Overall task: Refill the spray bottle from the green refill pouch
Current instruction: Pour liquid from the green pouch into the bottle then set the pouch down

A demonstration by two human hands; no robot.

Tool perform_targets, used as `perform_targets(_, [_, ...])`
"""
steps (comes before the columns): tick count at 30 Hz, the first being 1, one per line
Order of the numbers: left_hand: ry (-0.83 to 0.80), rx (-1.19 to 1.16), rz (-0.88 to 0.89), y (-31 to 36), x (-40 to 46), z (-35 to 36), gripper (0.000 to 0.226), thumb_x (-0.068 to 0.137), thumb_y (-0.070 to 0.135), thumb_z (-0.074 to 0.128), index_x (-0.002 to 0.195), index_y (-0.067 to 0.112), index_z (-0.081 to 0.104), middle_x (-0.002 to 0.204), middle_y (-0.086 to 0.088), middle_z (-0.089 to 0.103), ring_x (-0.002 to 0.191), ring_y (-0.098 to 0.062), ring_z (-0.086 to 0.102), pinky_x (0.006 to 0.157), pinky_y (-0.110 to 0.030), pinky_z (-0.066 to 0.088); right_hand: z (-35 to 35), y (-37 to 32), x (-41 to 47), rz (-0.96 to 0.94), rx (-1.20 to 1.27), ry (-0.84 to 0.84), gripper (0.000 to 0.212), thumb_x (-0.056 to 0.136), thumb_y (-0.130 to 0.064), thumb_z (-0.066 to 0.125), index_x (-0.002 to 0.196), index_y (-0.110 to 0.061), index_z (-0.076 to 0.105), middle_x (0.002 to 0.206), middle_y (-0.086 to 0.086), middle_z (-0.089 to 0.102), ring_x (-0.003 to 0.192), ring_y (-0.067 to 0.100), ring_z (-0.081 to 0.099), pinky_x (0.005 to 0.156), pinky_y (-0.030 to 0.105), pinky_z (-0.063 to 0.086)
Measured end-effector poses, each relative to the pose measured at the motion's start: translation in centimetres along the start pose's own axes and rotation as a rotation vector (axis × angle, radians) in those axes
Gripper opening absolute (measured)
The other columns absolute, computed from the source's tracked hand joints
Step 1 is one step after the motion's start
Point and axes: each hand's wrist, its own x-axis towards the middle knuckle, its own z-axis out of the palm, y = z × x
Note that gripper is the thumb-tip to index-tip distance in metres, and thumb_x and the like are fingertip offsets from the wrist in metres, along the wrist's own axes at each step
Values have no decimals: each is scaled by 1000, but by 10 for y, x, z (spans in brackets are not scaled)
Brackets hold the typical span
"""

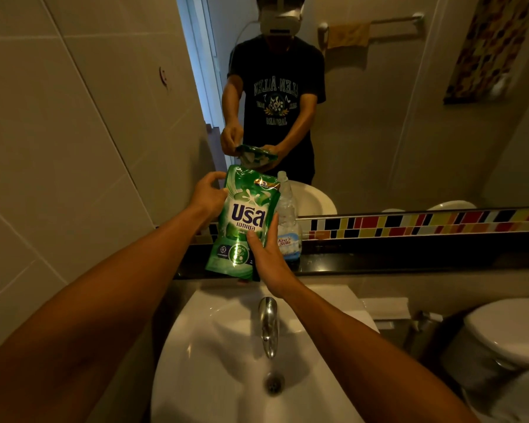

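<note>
The green refill pouch [242, 221] with white lettering is held upright above the dark ledge [379, 264], both my hands on it. My left hand [208, 193] grips its upper left edge near the top corner. My right hand [266, 257] holds its lower right side, thumb on the front. Just behind the pouch on the right stands the clear spray bottle [289, 221] with a blue and white label; its neck is bare, with no spray head on it. The pouch hides the bottle's left side.
A white sink [226, 377] with a chrome tap [268, 325] lies below my arms. A mirror [394, 117] rises behind the ledge above a coloured tile strip [425, 222]. A toilet [507, 331] is at the right, a tiled wall [58, 148] at the left.
</note>
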Motion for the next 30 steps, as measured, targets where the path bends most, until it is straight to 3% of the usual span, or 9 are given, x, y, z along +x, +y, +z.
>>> perform_targets(3, [-12,14,1,2,3,1,39,97,4,54,133,19,51,98,-9,65,78,-23,68,77,-47,61,0,1,3,5,18,-9,87,112,-31,49,161,-48,-21,165,-1,35,146,26,48,118,58,45])
perform_targets(9, [-34,44,-10,8,8,3,40,97,3,54,135,17,51,97,-12,64,83,-28,67,80,-51,59,-1,6,10,9,52,-22,87,111,-34,51,161,-53,-17,159,-3,41,138,22,54,114,53,50])
perform_targets(12, [-50,85,-1,11,10,5,39,98,3,54,135,15,51,98,-12,65,73,-22,66,62,-36,59,0,7,12,11,65,-22,87,110,-35,51,159,-55,-18,164,-1,39,142,25,52,115,57,48])
perform_targets(15, [-46,131,7,13,12,4,40,97,3,56,135,14,51,87,-8,63,60,-16,59,43,-21,50,2,6,13,16,76,-16,88,110,-37,51,158,-56,-19,167,0,36,143,27,51,113,57,50])
perform_targets(19, [-59,157,-16,15,16,4,40,98,7,55,136,17,51,92,-10,65,69,-20,64,58,-34,56,2,5,15,34,109,-32,87,110,-39,51,157,-60,-19,166,0,38,141,31,55,107,67,52])
perform_targets(24, [-57,193,1,17,20,6,42,97,6,56,138,15,51,112,-22,65,84,-28,66,73,-42,58,3,7,19,6,108,-40,87,108,-41,51,160,-56,-17,165,-1,39,133,19,60,103,52,59])
perform_targets(27, [-66,210,0,20,21,6,43,98,6,56,139,15,51,111,-22,65,79,-25,65,69,-40,58,3,7,20,17,112,-25,86,109,-41,52,161,-55,-15,168,3,38,141,28,56,110,63,51])
perform_targets(30, [-77,227,-5,22,21,7,44,98,5,55,140,15,49,114,-26,66,83,-28,65,76,-46,57,4,6,20,22,126,-25,84,108,-42,53,160,-58,-11,166,3,41,140,30,57,107,68,51])
